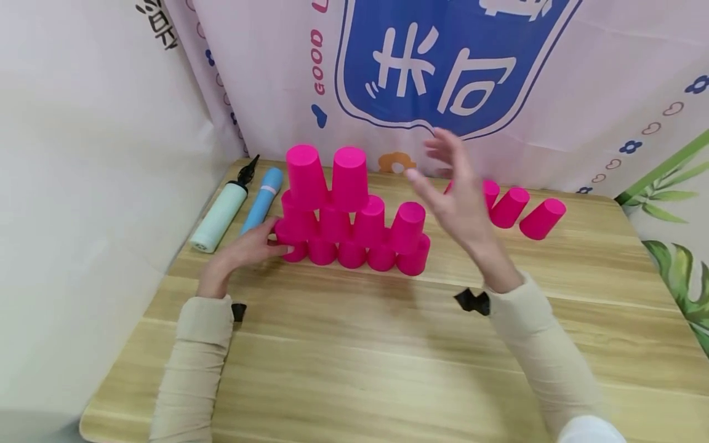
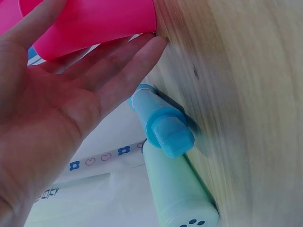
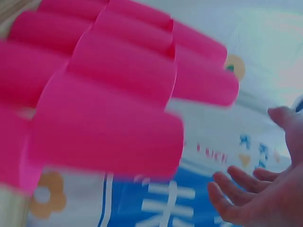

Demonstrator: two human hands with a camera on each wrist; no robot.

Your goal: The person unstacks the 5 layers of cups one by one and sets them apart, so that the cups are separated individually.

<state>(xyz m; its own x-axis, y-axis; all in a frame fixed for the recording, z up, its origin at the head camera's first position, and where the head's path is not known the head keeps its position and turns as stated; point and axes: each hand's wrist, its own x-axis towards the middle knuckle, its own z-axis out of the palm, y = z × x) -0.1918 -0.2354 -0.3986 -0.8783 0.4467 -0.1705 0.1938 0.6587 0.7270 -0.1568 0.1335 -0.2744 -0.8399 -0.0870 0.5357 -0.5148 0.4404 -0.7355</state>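
Beige fabric sleeves (image 1: 191,363): reach in over a light wood-grain worktop (image 1: 354,351), a small black piece (image 1: 472,302) beside each cuff.
Left hand (image 1: 248,248): at the left end of the bottom row; grip spread, thumb at the front of the end cup (image 1: 297,251), fairly straight fingers along its other side, touching rather than clenching it.
Right hand (image 1: 456,203): raised in the air just right of the stack; grip loose, thumb and fingers well apart, hold of nothing.
Stack of bright pink tapered cups (image 1: 368,224): upside down on the worktop's left half; five in the bottom row, four in the second, two on top toward the left.
Loose bright pink cups (image 1: 543,219): standing upside down beyond the right hand, which partly hides them.
Pale green cylinder with a black nozzle (image 1: 221,215): lies left of the stack, near a blue cylinder with a pale band (image 1: 263,200).
Pale printed cloth (image 1: 277,74): hangs behind, bearing a blue panel (image 1: 448,37) with white characters.
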